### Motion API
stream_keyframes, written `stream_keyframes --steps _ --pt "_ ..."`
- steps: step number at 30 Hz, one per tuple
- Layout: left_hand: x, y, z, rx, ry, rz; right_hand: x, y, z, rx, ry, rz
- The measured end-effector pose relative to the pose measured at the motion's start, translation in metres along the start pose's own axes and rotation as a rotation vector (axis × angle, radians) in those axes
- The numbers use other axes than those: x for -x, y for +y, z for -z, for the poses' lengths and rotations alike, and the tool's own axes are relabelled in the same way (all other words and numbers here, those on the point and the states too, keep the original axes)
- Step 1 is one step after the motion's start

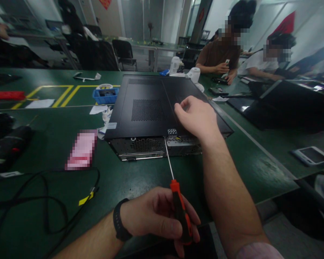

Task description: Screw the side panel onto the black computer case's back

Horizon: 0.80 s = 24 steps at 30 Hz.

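A black computer case (148, 90) lies flat on the green table (140, 180), its rear panel with perforated metal facing me. My left hand (159, 216), with a dark watch on the wrist, holds a red and black screwdriver (181, 212) by its handle. The screwdriver's shaft points away from me, and its tip meets the top edge of the rear panel near the middle. My right hand (197, 117) rests on the right part of the case's top cover, its fingers curled; whether anything is under them is hidden.
Left of the case are a blue bin (106, 95), a pink packet (82, 149), black cables (44, 205) and a black power tool (9, 145). A phone-like device (311, 155) and a black panel (291, 104) lie right. Several people sit beyond.
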<state>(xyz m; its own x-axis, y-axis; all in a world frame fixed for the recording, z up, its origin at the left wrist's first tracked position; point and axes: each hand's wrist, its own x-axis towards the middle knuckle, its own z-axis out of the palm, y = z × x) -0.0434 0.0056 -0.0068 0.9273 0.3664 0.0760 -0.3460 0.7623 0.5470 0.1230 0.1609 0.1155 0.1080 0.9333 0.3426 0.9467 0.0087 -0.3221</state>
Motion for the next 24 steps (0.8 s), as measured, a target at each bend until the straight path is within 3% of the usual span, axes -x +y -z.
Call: stream_keyframes --steps 5,11,20,24 --pt "-0.0012 -0.0037 0.0024 0.007 0.046 -0.009 -0.0007 0.0011 -0.0010 -0.001 -0.005 0.000" --pt "-0.0051 -0.0091 0.0073 0.021 -0.039 -0.058 -0.0001 0.0008 -0.0012 0.002 0.007 0.006" --pt "-0.0008 -0.0008 0.0001 -0.023 -0.001 0.005 0.0013 -0.0001 0.0000 0.007 0.003 0.006" --pt "-0.0011 -0.0012 0.0007 -0.043 0.067 0.022 0.0017 0.0001 0.0000 0.007 0.003 0.008"
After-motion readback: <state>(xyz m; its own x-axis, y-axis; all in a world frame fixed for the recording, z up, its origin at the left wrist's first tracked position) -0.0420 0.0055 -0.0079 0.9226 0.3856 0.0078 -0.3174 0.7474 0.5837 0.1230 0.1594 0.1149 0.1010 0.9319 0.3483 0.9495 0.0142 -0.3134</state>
